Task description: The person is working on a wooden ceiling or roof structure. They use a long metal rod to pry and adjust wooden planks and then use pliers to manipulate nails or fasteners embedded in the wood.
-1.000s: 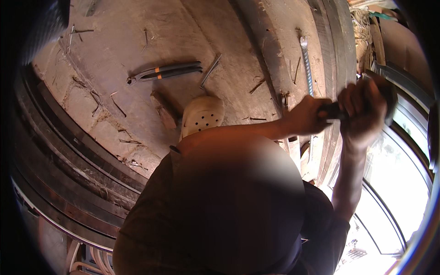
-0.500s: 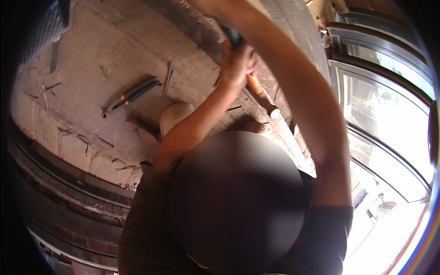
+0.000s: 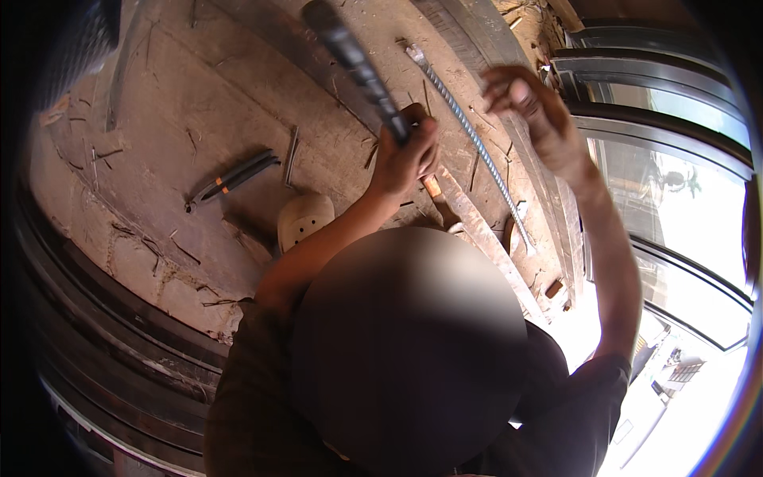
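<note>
My left hand (image 3: 407,159) is closed around a dark ribbed bar (image 3: 358,67) that slants up to the far left and is blurred at its far end. Below this fist an orange piece of a handle (image 3: 431,186) shows; I cannot make out whether the hand holds it too. My right hand (image 3: 542,127) is raised farther right, its fingers apart and slightly smeared, with nothing seen in it. Between the hands, on the ground, lies a twisted ribbed steel rod (image 3: 469,131). Pliers-like cutters (image 3: 234,176) with dark handles and orange bands lie to the left.
A pale clog with holes (image 3: 306,221) stands beside my left forearm. Several nails and wire scraps (image 3: 187,253) litter the ground. A long flat bar (image 3: 485,234) runs down to the right. Stacked window frames (image 3: 675,183) stand at the right, dark beams (image 3: 119,334) at the lower left.
My right arm has swung from the far middle back to the right, uncovering the steel rod on the ground. My left hand has come slightly nearer, and the dark bar now shows.
</note>
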The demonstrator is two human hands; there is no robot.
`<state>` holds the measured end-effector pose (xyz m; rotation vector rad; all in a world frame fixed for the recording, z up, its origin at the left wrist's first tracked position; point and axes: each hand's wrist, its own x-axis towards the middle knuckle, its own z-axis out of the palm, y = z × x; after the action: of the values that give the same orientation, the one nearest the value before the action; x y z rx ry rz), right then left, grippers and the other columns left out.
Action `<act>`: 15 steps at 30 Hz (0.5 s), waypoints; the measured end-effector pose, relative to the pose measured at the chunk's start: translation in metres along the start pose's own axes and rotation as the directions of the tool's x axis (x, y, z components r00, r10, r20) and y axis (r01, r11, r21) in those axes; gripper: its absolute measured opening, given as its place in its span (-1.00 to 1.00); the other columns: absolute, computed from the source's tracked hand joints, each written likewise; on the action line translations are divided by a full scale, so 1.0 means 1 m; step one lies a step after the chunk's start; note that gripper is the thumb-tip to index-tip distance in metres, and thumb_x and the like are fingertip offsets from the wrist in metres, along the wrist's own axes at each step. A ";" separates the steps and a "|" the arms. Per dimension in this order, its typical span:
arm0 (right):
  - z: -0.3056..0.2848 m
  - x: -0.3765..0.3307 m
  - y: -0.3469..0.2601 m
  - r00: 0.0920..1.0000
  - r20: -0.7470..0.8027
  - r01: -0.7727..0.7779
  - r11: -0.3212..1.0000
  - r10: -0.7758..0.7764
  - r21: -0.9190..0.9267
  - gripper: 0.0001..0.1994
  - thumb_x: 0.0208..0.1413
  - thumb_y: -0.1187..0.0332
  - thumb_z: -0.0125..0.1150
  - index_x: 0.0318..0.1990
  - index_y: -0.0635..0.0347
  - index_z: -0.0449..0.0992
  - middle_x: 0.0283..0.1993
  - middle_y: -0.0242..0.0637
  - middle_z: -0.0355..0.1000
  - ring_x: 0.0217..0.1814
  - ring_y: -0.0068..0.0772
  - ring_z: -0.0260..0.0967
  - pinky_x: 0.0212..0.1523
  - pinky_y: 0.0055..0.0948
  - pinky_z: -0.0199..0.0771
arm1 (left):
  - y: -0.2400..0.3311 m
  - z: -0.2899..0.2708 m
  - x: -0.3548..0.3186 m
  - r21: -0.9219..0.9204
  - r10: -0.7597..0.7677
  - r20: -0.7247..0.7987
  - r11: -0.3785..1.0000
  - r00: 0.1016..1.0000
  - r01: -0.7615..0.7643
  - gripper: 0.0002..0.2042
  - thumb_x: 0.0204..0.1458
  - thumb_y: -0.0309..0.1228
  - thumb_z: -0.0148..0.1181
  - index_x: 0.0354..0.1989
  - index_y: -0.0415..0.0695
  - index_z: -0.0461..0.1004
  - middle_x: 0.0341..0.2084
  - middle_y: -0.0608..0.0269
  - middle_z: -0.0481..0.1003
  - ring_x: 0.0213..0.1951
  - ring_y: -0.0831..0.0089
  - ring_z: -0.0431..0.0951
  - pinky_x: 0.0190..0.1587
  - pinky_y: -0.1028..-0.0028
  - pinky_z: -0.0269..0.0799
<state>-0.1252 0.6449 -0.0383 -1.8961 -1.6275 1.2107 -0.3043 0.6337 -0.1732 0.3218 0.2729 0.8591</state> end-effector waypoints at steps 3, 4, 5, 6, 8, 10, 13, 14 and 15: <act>0.007 -0.061 0.139 0.930 -0.193 -0.362 0.871 0.312 -0.332 -0.50 0.09 -0.02 0.18 -0.02 0.23 0.38 -0.11 -0.05 0.44 -0.07 -0.13 0.43 -0.06 -0.23 0.44 | -0.015 -0.001 -0.013 -0.210 -0.141 -0.028 0.969 0.990 0.133 -0.65 0.24 0.00 -0.16 -0.49 0.05 0.17 -0.88 0.52 0.03 -0.86 0.69 -0.04 -0.80 0.62 -0.05; 0.016 -0.091 0.198 0.939 -0.224 -0.343 0.778 0.262 -0.527 -0.47 0.09 -0.01 0.18 0.03 0.23 0.34 -0.02 0.02 0.36 0.02 -0.01 0.36 -0.04 -0.14 0.42 | -0.018 0.001 -0.018 -0.259 -0.216 -0.045 0.945 0.975 0.198 -0.64 0.26 0.02 -0.24 -0.50 0.07 0.17 -0.88 0.51 0.04 -0.88 0.69 -0.06 -0.82 0.63 -0.06; 0.028 -0.120 0.251 0.943 -0.227 -0.333 0.652 0.244 -0.682 -0.45 0.08 -0.01 0.17 0.07 0.23 0.30 0.04 0.07 0.29 0.08 0.07 0.30 -0.02 -0.06 0.40 | -0.018 -0.001 -0.022 -0.310 -0.239 0.002 0.923 0.971 0.228 -0.64 0.26 0.02 -0.25 -0.48 0.07 0.20 -0.88 0.54 0.05 -0.89 0.70 -0.06 -0.84 0.66 -0.05; 0.050 -0.134 0.266 0.873 -0.284 -0.482 0.608 0.397 -0.632 -0.44 0.09 -0.02 0.15 0.07 0.23 0.29 0.05 0.09 0.28 0.06 0.14 0.29 -0.01 -0.02 0.39 | -0.011 -0.006 -0.027 -0.254 -0.234 0.007 0.940 0.972 0.228 -0.63 0.22 0.06 -0.19 -0.48 0.07 0.19 -0.88 0.55 0.04 -0.90 0.71 -0.05 -0.85 0.66 -0.05; 0.076 -0.159 0.297 0.849 -0.353 -0.529 0.645 0.394 -0.552 -0.54 0.16 0.01 0.07 0.00 0.22 0.34 -0.06 0.05 0.38 -0.02 0.10 0.37 -0.08 0.00 0.40 | 0.014 -0.011 -0.032 -0.184 -0.198 0.088 0.960 0.976 0.212 -0.59 0.18 0.13 -0.19 -0.43 0.05 0.23 -0.87 0.58 0.06 -0.90 0.74 -0.02 -0.86 0.69 -0.03; 0.091 -0.172 0.318 0.822 -0.395 -0.537 0.791 0.412 -0.294 -0.60 0.19 0.01 0.02 -0.15 0.22 0.38 -0.27 0.12 0.46 -0.19 0.20 0.43 -0.22 0.05 0.40 | 0.058 -0.015 -0.035 -0.096 -0.162 0.113 0.980 0.980 0.173 -0.53 0.15 0.21 -0.27 -0.33 0.02 0.25 -0.85 0.59 0.09 -0.88 0.77 0.00 -0.86 0.75 -0.03; 0.092 -0.183 0.319 0.806 -0.397 -0.558 0.787 0.439 -0.263 -0.60 0.20 -0.01 0.00 -0.24 0.21 0.37 -0.34 0.16 0.46 -0.26 0.27 0.42 -0.29 0.09 0.39 | 0.130 -0.025 -0.038 0.374 0.071 -0.301 0.926 0.951 0.049 -0.58 0.17 0.15 -0.18 -0.36 0.02 0.27 -0.76 0.53 0.23 -0.85 0.79 0.06 -0.86 0.75 0.03; 0.092 -0.175 0.315 0.812 -0.392 -0.547 0.798 0.432 -0.253 -0.60 0.20 -0.02 -0.01 -0.26 0.21 0.37 -0.36 0.17 0.46 -0.26 0.29 0.41 -0.30 0.10 0.38 | 0.157 -0.029 -0.044 0.610 0.271 -0.494 0.785 0.827 0.108 -0.60 0.16 0.11 -0.07 -0.41 0.01 0.27 -0.76 0.51 0.20 -0.82 0.77 0.08 -0.81 0.71 0.05; 0.088 -0.174 0.308 0.788 -0.404 -0.591 0.756 0.465 -0.282 -0.60 0.20 -0.02 -0.01 -0.27 0.19 0.38 -0.37 0.15 0.46 -0.28 0.27 0.42 -0.31 0.09 0.39 | 0.177 -0.042 -0.047 0.665 0.356 -0.588 0.725 0.726 0.182 -0.61 0.12 0.06 0.06 -0.48 0.00 0.24 -0.76 0.50 0.17 -0.81 0.74 0.10 -0.75 0.65 0.08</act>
<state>0.0019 0.3782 -0.2510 -2.7910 -1.2520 0.7127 -0.4710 0.7124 -0.1394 0.7180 1.3305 0.9300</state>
